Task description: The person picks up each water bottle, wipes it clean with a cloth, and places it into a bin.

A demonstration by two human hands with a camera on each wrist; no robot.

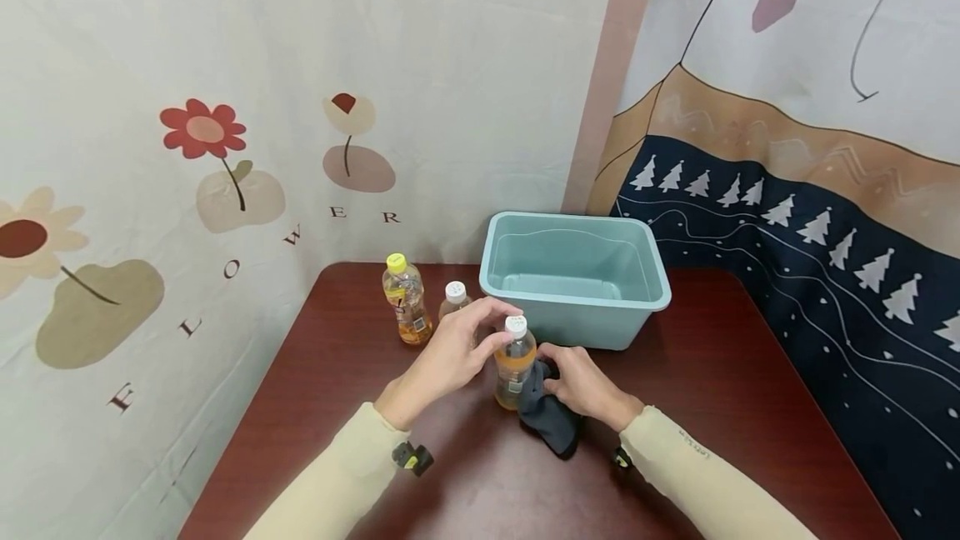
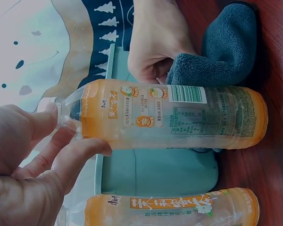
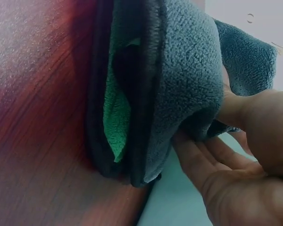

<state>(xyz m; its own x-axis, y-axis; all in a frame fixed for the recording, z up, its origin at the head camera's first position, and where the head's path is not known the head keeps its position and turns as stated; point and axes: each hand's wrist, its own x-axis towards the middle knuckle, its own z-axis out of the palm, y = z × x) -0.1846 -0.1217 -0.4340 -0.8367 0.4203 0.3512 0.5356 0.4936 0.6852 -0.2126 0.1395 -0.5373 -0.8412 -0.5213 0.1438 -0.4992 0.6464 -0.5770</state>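
A clear plastic drink bottle (image 1: 513, 377) with a white cap and orange-banded label stands upright near the table's middle. My left hand (image 1: 456, 347) holds it by the neck, just under the cap, thumb and fingers around it in the left wrist view. On the bottle's right, my right hand (image 1: 588, 386) grips a dark grey cloth (image 1: 547, 419) with a black edge. The cloth lies against the bottle's lower side, its loose end hanging toward the tabletop. The right wrist view shows a green inner face (image 3: 117, 122) within the cloth's fold.
Behind the left hand stands a second white-capped bottle (image 1: 454, 297), partly hidden. A yellow-capped bottle (image 1: 408, 307) is farther left. A light blue-green plastic bin (image 1: 592, 322) sits at the back of the reddish-brown table (image 1: 337, 407), before a printed wall cloth (image 1: 465, 65).
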